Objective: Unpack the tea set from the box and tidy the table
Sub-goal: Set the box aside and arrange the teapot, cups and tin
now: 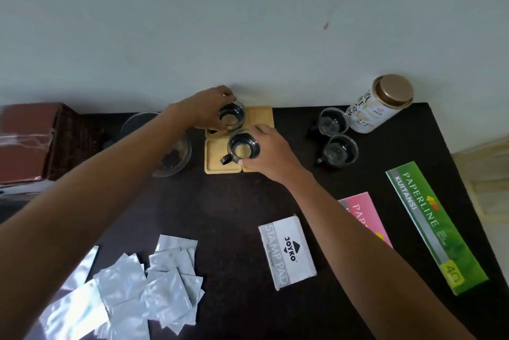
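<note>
Several square wooden coasters lie together at the back middle of the dark table. My left hand grips a glass cup over the far left coaster. A second glass cup with a black handle is held by my right hand on the near left coaster. Two more glass cups stand to the right, apart from both hands. A white tea canister with a brown lid stands behind them.
A glass bowl holding dark bits sits left of the coasters, under my left forearm. A brown box is at far left. Several silver sachets lie near left; a stamp pad box, pink booklet and green receipt book lie near right.
</note>
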